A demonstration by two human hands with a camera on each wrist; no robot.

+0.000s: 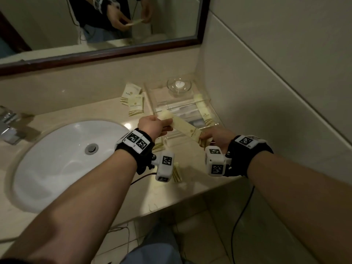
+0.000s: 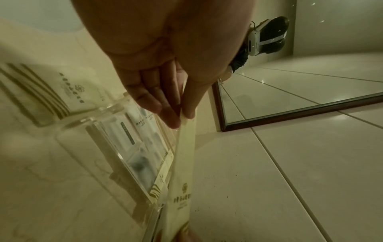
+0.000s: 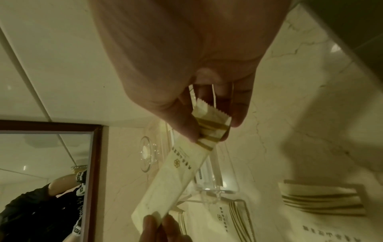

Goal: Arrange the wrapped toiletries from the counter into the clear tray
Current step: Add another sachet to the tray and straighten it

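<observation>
Both hands pinch one long cream packet above the counter: right hand clamps its striped end, left hand its plain end. Gold flower logo shows, lettering unreadable. Just beyond the fingers sits the clear tray, packets inside.

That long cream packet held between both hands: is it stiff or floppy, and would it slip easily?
The long packet probably has some stiffness: it spans straight between the left hand and right hand without sagging. It seems light, since fingertip pinches at each end carry it. Its wrapper looks smooth, so it might slide; the crimped end may give better grip.
</observation>
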